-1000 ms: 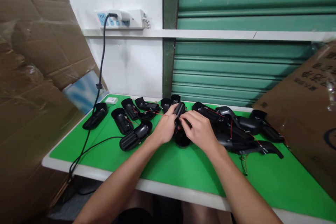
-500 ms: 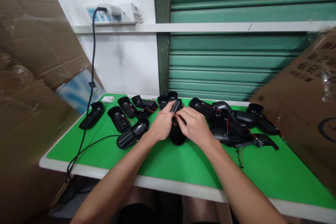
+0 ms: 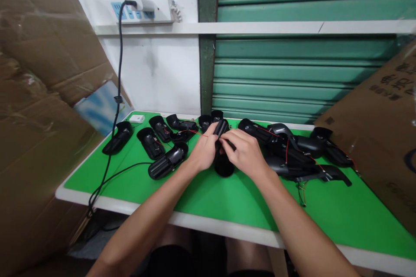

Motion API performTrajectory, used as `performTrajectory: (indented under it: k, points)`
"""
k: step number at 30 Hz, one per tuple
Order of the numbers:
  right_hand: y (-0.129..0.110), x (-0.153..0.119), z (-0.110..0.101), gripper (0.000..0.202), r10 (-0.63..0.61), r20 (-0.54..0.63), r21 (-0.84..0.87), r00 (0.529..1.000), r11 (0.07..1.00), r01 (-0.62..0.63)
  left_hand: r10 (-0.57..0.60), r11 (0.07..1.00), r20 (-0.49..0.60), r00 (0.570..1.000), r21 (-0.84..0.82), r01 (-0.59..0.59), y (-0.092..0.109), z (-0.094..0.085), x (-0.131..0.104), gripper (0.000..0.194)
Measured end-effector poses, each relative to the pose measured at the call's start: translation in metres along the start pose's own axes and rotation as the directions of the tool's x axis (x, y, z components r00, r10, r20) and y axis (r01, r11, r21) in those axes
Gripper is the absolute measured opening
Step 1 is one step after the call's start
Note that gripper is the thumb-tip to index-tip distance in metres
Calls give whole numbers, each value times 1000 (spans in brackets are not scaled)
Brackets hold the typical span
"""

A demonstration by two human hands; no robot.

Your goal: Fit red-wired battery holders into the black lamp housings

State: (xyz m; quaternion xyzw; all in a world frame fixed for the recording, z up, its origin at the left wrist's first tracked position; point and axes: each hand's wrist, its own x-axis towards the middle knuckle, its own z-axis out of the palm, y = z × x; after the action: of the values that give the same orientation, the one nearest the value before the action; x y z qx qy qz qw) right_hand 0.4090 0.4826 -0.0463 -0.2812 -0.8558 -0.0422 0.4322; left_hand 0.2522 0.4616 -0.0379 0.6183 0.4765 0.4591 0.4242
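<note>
My left hand (image 3: 205,149) is wrapped round a black plastic part (image 3: 222,128) held upright over the middle of the table. My right hand (image 3: 243,149) touches the same part from the right, its thumb and forefinger pinched together; what lies between those fingertips is too small to make out. A thin red wire (image 3: 199,133) runs leftward from near my left thumb. Below my hands a black rounded piece (image 3: 224,166) shows above the green surface. Just left of my left forearm lies another black housing (image 3: 167,162).
Several black housings with red wires lie left, and a pile of black parts (image 3: 292,156) lies right on the green-topped table (image 3: 208,220). A black cable (image 3: 118,73) hangs from the power strip (image 3: 143,9). Cardboard (image 3: 39,117) stands left, a carton (image 3: 383,117) right.
The whole view has shifted slightly, so the table and parts appear a little further right and most sit higher. My hands keep hold of the black part, with only slight finger movement.
</note>
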Motion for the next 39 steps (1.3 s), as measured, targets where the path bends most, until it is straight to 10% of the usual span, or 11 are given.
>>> performTrajectory:
  k: [7, 13, 17, 23, 39]
  points:
    - [-2, 3, -8, 19, 79, 57, 85, 995, 993, -84, 207, 971, -20, 978, 124, -203, 3, 4, -5, 55]
    - [0, 8, -18, 16, 249, -25, 259, 968, 937, -234, 110, 985, -22, 994, -132, -112, 1, -3, 4, 61]
    - [4, 8, -20, 51, 463, -4, 485, 886, 776, -403, 26, 973, 55, 998, -231, -13, 1, -4, 3, 61]
    - [0, 10, -25, 69, 411, 309, 618, 857, 599, -510, 116, 967, 199, 973, -245, -65, -4, -7, -3, 70]
    - [-7, 6, -24, 68, 434, 345, 625, 832, 555, -548, 214, 965, 224, 951, 105, -242, 5, -6, -6, 57]
